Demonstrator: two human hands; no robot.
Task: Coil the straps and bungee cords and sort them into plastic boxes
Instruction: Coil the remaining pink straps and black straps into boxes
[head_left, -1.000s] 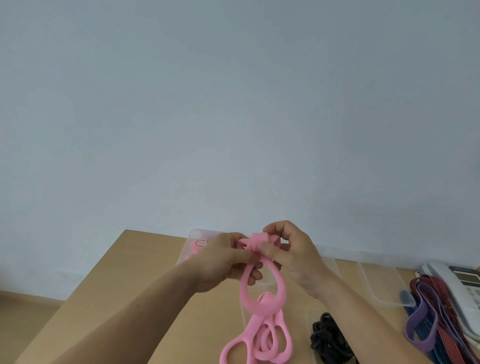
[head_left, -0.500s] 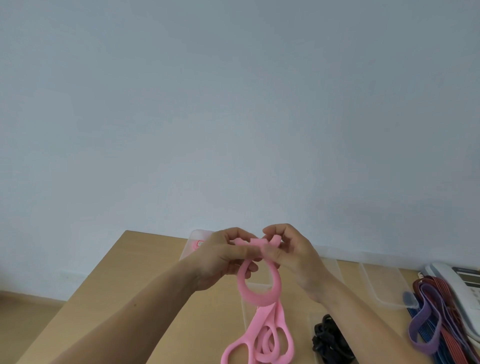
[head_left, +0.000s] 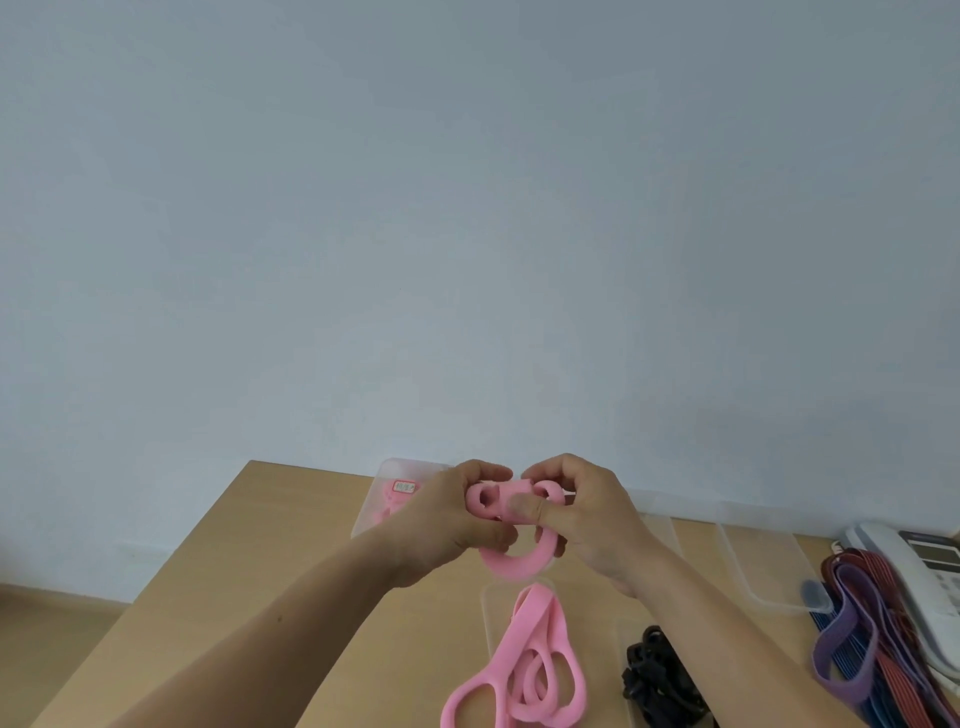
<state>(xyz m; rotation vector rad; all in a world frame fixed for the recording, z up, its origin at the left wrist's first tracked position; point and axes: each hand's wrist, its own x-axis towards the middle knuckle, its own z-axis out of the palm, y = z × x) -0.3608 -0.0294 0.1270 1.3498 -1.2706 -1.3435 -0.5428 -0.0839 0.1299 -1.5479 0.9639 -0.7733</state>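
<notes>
Both hands are gripping the pink strap (head_left: 513, 565) above the tabletop's (head_left: 291, 545) far edge, the left hand (head_left: 447, 525) pinching the wound turns and the right hand (head_left: 589, 519) thumbing them flat. The hanging loop is shrinking from a second ago (coiling nearly done, boxing pending). More pink loops (head_left: 522, 631) are lying in the plastic box (head_left: 485, 623) below.

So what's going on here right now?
A person is coiling a pink strap: the left hand and right hand grip its rolled end above the table, one loop hanging beneath. More pink loops lie below, black cords sit beside them, and a pile of coloured straps waits at the right.
</notes>
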